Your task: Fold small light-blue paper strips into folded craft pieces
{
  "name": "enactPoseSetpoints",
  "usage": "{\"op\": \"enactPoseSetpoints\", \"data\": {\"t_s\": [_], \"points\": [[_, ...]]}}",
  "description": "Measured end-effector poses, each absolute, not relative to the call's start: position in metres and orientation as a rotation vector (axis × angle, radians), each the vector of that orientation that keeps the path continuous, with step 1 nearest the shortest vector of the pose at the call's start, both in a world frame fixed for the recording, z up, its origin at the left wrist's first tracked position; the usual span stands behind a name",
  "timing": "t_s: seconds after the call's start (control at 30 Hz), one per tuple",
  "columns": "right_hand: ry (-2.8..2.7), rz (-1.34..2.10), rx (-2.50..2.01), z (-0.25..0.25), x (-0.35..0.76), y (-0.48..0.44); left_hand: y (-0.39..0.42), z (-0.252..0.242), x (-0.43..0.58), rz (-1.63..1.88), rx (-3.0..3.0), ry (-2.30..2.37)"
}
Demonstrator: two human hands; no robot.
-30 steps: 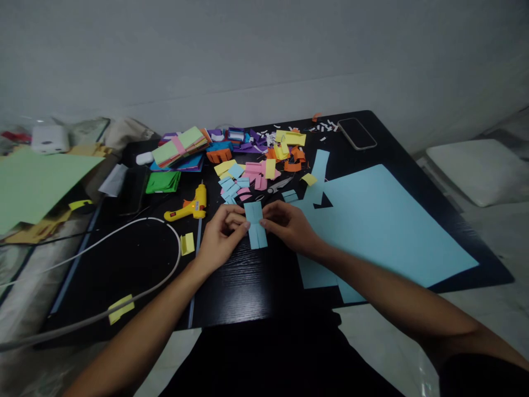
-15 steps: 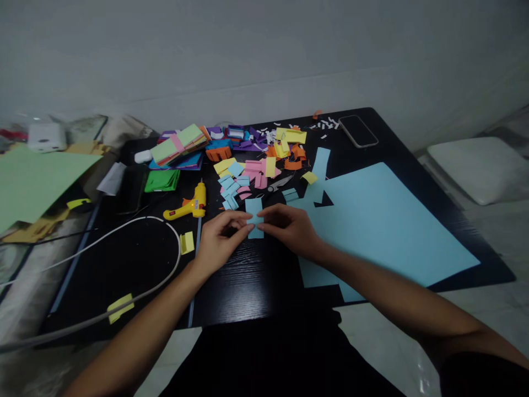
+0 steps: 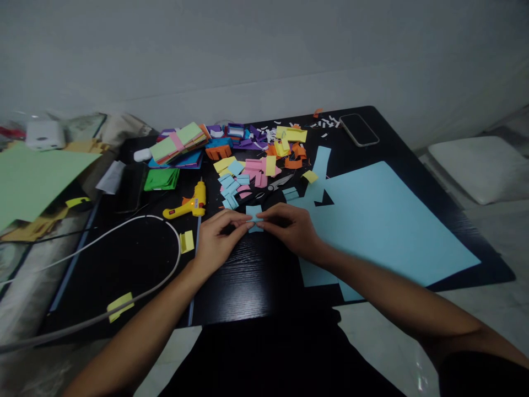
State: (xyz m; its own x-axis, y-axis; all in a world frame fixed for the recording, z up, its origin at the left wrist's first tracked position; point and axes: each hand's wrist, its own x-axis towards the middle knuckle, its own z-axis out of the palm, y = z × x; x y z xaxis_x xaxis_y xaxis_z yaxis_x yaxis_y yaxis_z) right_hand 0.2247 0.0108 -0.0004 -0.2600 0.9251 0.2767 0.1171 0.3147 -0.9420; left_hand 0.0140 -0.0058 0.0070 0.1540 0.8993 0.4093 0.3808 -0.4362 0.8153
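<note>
Two hands on one light-blue paper piece point(image 3: 254, 211), held between them over the table point(image 3: 243, 286).
Left to right: my left hand point(image 3: 217, 236) has thumb and fingers pinched narrow on its left edge; best, I judge, to match the other side's height. Piece: small, plain, ends showing above and below the fingertips, middle partly covered; crease too small to tell. My right hand point(image 3: 294, 230) pinches the right edge; light, even pressure should avoid wrinkling or skewing the paper.
</note>
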Motion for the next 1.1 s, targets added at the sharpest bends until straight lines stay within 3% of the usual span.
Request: {"op": "enactPoseSetpoints", "data": {"t_s": [0.27, 0.53, 1.1], "points": [[-1.701, 0.909, -0.904, 0.0018, 0.2238, 0.0128, -0.0050, 0.0085, 0.0142, 1.246, 1.940, 1.202], [-1.627, 1.258, -0.847, 0.0037, 0.2265, 0.0107, -0.0057, 0.0110, 0.0161, 1.153, 1.566, 1.240], [-1.763, 1.157, -0.906, 0.0067, 0.2304, 0.0123, -0.0073, 0.0171, 0.0172, 0.953, 1.478, 1.172]]}}
